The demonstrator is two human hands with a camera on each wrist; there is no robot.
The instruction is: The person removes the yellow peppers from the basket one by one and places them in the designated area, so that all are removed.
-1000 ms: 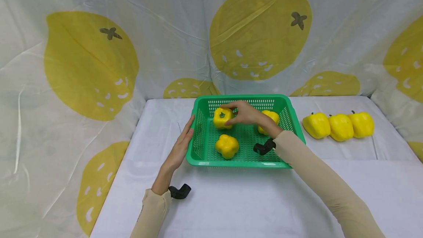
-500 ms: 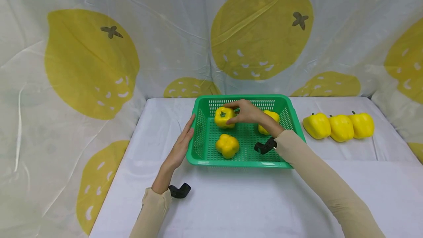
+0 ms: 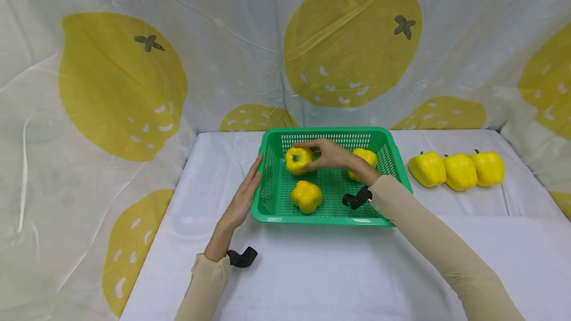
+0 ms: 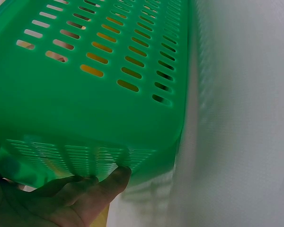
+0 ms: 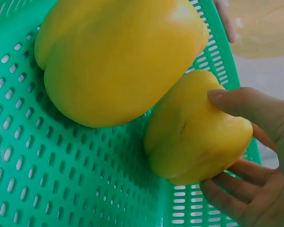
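Note:
My right hand (image 3: 327,155) grips a yellow bell pepper (image 3: 294,163) between thumb and fingers, at the back left inside a green plastic basket (image 3: 321,221). In the right wrist view, the thumb lies on one side of this pepper (image 5: 194,137) and the fingers curl under the other. A second bell pepper (image 3: 306,197) sits nearer the front of the basket, stem hidden. Partly behind my right forearm is a third one (image 3: 366,156). My left hand (image 3: 243,199) rests with extended fingers against the basket's left side; the left wrist view shows its fingertips at the slotted wall (image 4: 85,118).
Three more yellow bell peppers (image 3: 461,172) stand in a row on the white tablecloth (image 3: 321,271), right of the basket. Behind and to the left hangs a white curtain (image 3: 241,53) with large lemon prints. Black wrist cameras (image 3: 243,257) are worn on both arms.
My right hand and the pepper it holds have shifted slightly right, then back left and a little nearer the front, the pepper's stem tilting. My left hand has stayed at the basket's side.

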